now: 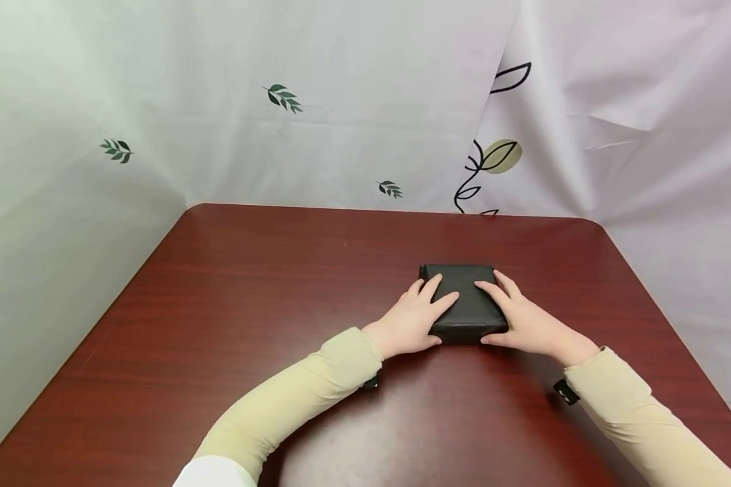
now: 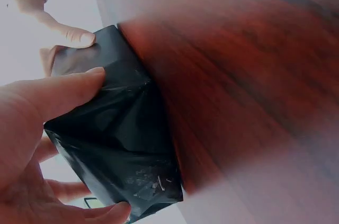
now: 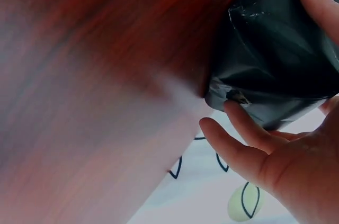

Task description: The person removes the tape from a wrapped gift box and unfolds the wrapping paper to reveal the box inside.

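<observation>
A black box wrapped in shiny plastic [image 1: 466, 297] lies flat on the reddish-brown table, right of its middle. My left hand [image 1: 407, 319] grips its left side, thumb on the near face, other fingers spread over the top and left edge. From the right, my right hand [image 1: 533, 325] holds the box with its thumb at the near face and fingers on the top and right side. Creased, folded wrapping shows on the box's end [image 2: 122, 155] in the left wrist view. In the right wrist view a small torn patch [image 3: 235, 96] shows near one corner, beside a fingertip.
The polished table [image 1: 250, 284] reaches out on every side of the box. Behind it and along both sides hangs a pale cloth [image 1: 353, 81] with leaf prints. Small dark devices are strapped at both wrists, under the beige sleeves [image 1: 292, 399].
</observation>
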Available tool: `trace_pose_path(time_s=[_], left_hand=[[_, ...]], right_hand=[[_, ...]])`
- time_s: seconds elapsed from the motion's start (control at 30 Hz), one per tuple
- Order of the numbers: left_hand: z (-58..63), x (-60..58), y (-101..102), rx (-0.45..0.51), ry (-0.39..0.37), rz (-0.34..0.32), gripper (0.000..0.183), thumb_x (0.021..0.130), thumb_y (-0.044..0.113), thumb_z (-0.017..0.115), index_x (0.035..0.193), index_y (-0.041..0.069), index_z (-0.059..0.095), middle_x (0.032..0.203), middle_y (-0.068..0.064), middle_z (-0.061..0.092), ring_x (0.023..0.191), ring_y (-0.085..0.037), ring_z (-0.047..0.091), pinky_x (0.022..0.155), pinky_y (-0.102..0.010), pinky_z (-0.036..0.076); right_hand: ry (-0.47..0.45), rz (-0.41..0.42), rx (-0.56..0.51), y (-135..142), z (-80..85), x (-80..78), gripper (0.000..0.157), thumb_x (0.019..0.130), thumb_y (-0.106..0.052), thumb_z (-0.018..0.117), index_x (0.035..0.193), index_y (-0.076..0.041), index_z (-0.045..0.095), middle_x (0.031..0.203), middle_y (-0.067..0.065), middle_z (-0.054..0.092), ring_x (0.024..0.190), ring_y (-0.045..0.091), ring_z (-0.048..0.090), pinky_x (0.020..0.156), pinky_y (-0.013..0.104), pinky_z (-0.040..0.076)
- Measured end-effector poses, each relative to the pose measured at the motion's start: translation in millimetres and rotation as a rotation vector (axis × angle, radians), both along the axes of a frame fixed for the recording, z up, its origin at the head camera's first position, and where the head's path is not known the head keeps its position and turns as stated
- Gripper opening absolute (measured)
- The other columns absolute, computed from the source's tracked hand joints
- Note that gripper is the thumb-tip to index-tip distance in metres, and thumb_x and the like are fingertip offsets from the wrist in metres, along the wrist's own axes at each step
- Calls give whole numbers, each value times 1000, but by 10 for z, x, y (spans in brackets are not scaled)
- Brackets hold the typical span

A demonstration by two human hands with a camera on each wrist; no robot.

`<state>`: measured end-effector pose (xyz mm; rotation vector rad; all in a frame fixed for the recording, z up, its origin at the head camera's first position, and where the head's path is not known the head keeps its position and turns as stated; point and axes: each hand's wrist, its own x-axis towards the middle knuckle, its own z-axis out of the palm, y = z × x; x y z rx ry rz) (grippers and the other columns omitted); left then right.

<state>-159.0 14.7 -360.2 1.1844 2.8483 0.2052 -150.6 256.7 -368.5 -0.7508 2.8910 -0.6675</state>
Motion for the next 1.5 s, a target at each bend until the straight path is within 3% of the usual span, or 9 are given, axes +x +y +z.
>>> trace_pose_path(time_s=[0.2,0.4,0.57,0.77,0.9,1.13,1.23,1.4,1.5], left_hand=[[-11,3,16,122,-78,-5,70,83,20,73,145,16,40,152,-22,20,137,-44,26,104,-39,40],[-3,-19,3,142,-101,-14,65,84,17,72,142,19,44,152,-19,21,139,-42,24,106,-38,38],[34,-52,-29,153,-81,-56,65,83,14,72,142,19,45,152,-20,21,140,-42,22,108,-40,36],[94,-10,-102,95,-22,-126,82,79,2,73,148,23,33,156,-20,12,140,-49,14,88,-32,52],[99,-13,-125,126,67,-127,89,78,-2,74,149,27,29,155,-19,13,139,-49,16,83,-30,54],[122,-88,-176,194,63,-110,96,74,2,79,149,29,26,155,-16,11,140,-47,15,83,-31,54],[139,-111,-210,216,105,-132,92,73,3,80,148,27,31,154,-18,13,140,-47,14,85,-32,53],[158,-131,-250,271,250,-187,73,75,4,77,139,22,46,147,-21,24,139,-48,19,87,-32,52],[167,-136,-268,315,309,-217,67,77,3,75,136,22,50,145,-20,30,139,-47,20,88,-32,52]], right_hand=[[3,-11,1,-40,13,-3,89,72,-24,82,142,-7,30,147,33,13,118,51,46,88,53,45],[6,-34,-8,-64,19,-11,88,71,-22,83,140,-6,32,146,33,16,113,51,50,88,55,45],[42,-48,-20,-76,62,-16,87,68,-20,84,140,-7,35,146,32,19,113,50,50,88,56,44],[169,-54,-43,-51,157,-43,88,60,-10,86,136,-8,42,146,29,23,108,47,54,83,53,47],[259,-43,-98,-42,210,-62,87,55,-6,86,133,-8,47,146,26,27,112,44,50,81,51,47],[336,-36,-140,-62,290,-89,84,54,-10,88,130,-8,51,143,24,34,112,40,51,82,48,44],[334,-36,-157,-64,315,-96,84,55,-11,88,130,-8,51,143,24,34,116,40,48,84,46,41],[342,-59,-242,-41,354,-86,79,59,-7,87,130,-7,53,145,22,34,119,39,45,84,20,37],[383,-74,-304,-34,358,-62,81,58,-3,86,132,-5,51,144,20,36,115,30,47,80,5,32]])
